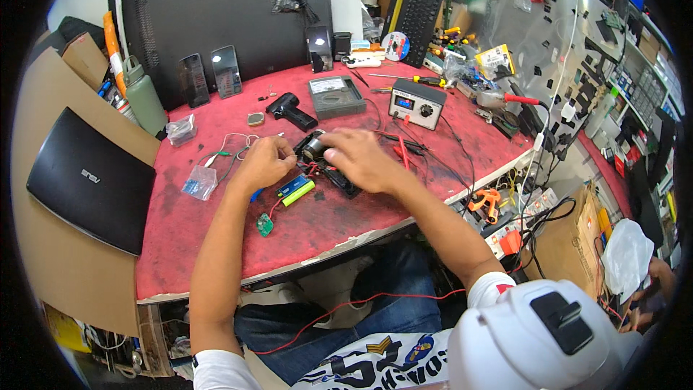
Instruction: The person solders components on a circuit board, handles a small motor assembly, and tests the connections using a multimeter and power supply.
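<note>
My left hand [267,162] has its fingers pinched together beside a small opened black device; what is between the fingertips is hidden. Over that device reaches my right hand [361,162], its fingers around the end of a silvery cylindrical motor [314,146]. Below the right palm a black housing part [339,180] partly shows. Red wires run from the motor area. Nearer to me lie a yellow-green battery cell [298,193] with a blue one [292,185] against it. A red wire joins them to a small green circuit board [265,225].
Behind my hands are a black pistol-shaped tool [291,111], a grey meter [337,97] and a power supply [416,105] with leads trailing right. A soldering iron [509,99] rests at the right. Phones [226,71], a green bottle [144,97] and a laptop lid [94,180] stand left.
</note>
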A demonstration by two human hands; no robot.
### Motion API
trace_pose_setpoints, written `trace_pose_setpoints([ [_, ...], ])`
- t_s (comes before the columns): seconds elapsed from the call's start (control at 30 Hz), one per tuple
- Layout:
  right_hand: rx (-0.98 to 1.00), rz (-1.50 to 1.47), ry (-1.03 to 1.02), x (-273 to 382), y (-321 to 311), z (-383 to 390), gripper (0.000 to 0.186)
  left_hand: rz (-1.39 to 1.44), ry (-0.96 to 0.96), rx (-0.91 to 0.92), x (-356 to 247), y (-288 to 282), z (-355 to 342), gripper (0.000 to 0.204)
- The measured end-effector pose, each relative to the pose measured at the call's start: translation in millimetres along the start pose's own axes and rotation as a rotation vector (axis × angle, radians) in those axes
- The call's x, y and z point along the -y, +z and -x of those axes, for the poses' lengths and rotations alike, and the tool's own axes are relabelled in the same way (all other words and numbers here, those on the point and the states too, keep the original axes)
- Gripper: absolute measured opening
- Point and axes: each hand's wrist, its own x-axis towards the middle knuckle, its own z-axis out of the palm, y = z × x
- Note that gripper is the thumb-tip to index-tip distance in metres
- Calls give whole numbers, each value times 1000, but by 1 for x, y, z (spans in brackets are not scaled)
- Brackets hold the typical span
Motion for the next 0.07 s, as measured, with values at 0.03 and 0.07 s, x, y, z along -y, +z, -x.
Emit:
trace_pose_setpoints([
  [0.03,-5,82,3,-6,-7,-4,42,-3,15,-1,2,-1,3,19],
  [0.07,6,75,-19,-2,-1,-12,42,-7,28,-5,3,-3,5,19],
])
